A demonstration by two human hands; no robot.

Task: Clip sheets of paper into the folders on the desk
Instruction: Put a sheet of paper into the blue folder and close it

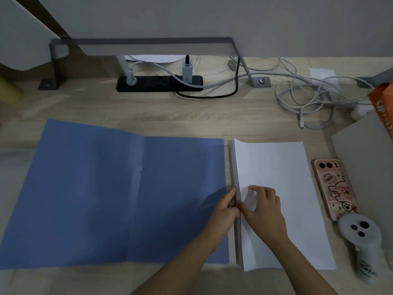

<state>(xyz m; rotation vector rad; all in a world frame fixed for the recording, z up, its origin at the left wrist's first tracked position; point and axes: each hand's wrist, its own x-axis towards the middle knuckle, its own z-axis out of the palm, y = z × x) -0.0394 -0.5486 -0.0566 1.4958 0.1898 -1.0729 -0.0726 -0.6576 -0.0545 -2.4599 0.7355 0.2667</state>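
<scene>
The phone case (335, 188) reads "Hello".

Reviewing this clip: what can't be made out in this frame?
Head view, how many sheets the left hand pinches from the paper stack: its fingertips are hidden behind the stack's edge.
Head view, dark mark on the blue folder spine: too small to tell whether it is a clip.
Head view, orange box: cut off by the right edge.
Head view, yellow object: cut off by the left edge, dim.
</scene>
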